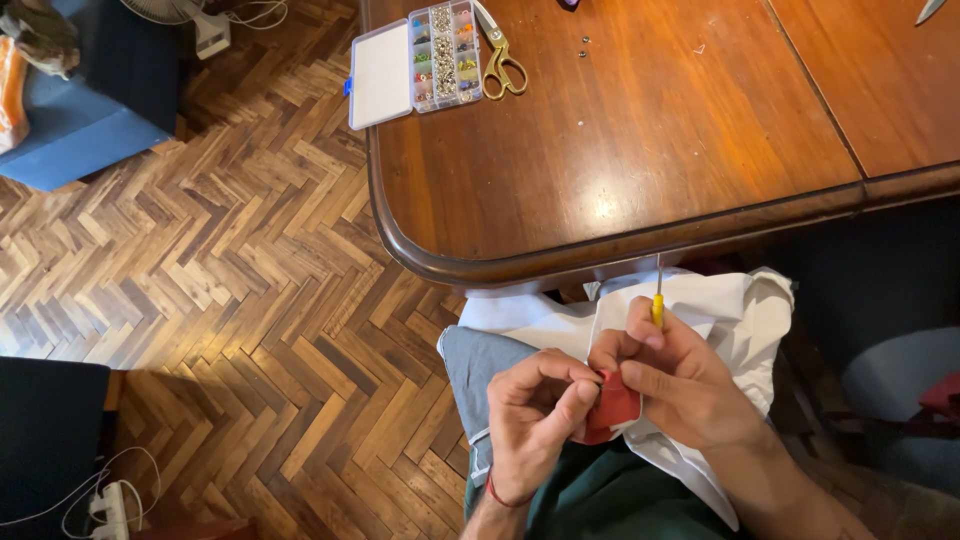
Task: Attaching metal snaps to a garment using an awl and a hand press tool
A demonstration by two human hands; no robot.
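head view | left hand (535, 410) curled, fingertips pinched on red cloth (612, 410), just below table (620, 150) edge | right hand (680, 375) bent inward, thumb and fingers clamped on same cloth, yellow-handled tool (657, 305) gripped upright | white fabric (740, 320) under both hands | scissors (500, 55) and bead box (420, 60) on table's far side

One bead box (415, 62), one scissors (503, 62), two hands (535, 415), one table (640, 150).
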